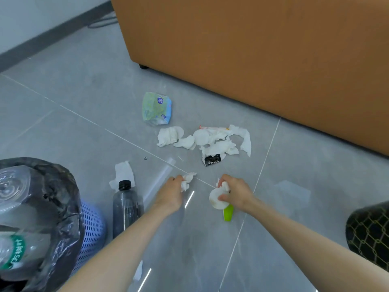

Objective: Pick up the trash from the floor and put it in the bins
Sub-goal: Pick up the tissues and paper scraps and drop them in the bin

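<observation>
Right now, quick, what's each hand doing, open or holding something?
Left hand: grips a crumpled tissue.
Right hand: grips a white wad; a green piece pokes out beneath, held or not, cannot tell.

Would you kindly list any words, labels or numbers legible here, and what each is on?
Nothing here is readable.
Green bottle label in the bin: white characters, blurred.
Black sachet: white print, too small.
Tissue pack: blue logo, illegible.
</observation>
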